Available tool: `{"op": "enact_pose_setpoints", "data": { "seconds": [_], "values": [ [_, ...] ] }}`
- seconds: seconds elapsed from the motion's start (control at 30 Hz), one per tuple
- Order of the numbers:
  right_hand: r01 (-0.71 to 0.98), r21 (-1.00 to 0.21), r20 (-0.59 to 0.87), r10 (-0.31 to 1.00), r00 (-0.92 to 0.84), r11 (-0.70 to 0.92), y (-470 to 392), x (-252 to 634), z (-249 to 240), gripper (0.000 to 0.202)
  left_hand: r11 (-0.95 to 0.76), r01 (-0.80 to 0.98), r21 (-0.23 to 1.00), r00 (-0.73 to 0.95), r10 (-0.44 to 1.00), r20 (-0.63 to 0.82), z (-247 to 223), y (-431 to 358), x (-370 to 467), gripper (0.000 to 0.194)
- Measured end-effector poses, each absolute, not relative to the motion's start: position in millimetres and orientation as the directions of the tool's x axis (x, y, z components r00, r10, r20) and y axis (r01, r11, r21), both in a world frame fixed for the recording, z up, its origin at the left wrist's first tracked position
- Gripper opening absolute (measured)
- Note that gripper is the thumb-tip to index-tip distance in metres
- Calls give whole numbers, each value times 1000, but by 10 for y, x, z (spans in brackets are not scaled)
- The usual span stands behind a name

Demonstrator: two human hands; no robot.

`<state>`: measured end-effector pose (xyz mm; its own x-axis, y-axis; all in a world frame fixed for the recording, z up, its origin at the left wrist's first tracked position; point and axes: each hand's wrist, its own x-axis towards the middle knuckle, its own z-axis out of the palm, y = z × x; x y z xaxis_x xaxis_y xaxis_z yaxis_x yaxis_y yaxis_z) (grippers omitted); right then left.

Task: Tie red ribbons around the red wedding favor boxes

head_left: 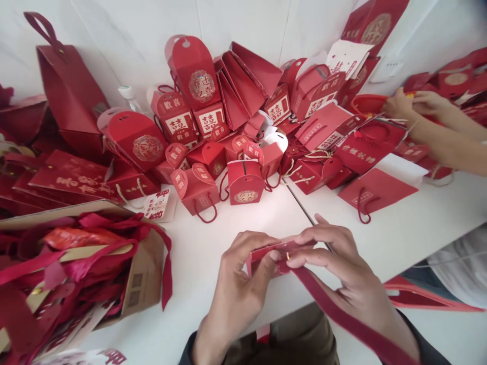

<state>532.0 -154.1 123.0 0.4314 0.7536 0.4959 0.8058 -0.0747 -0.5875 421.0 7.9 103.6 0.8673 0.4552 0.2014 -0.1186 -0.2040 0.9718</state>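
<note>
Above the table's near edge, my left hand (241, 281) pinches a small red cardboard piece (255, 257), thumb on the near face and fingers behind it. My right hand (344, 268) grips the same piece from the other side, fingertips close to a tiny gold fastener (288, 255). From beside that fastener a dark red ribbon (329, 309) runs down past the right palm and wrist. Fingers cover much of the cardboard, so its full shape is hidden.
Red gift boxes (245, 185) crowd the table (194, 253) against the wall. At left, a cardboard carton (146, 274) holds ribbons and red pieces. A co-worker's hands (422, 106) are over a red basket (367, 105) at right. A clear bottle (131, 99) stands behind.
</note>
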Motion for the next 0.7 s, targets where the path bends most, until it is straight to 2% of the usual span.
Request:
{"op": "enact_pose_setpoints", "data": {
  "seconds": [0.1,0.33,0.43,0.57,0.7],
  "values": [
    [844,-524,514,748,420,-114,-1530,5310,1219,24,-215,-143,966,868,443,227,1027,68,4192,15],
    [861,-495,516,757,402,-120,-1524,5335,1208,27,-189,-162,969,897,381,224,1055,81,4126,19],
    [852,-513,507,761,404,-110,-1528,5341,1203,23,-204,-184,961,896,367,250,1057,85,4109,22],
    [793,-605,528,708,470,-75,-1511,5349,1185,19,-254,-202,946,893,349,285,1076,90,4125,26],
    [789,-611,524,716,462,-61,-1478,5348,1214,14,-222,-204,954,869,407,281,1089,56,4175,16]
  ]
}}
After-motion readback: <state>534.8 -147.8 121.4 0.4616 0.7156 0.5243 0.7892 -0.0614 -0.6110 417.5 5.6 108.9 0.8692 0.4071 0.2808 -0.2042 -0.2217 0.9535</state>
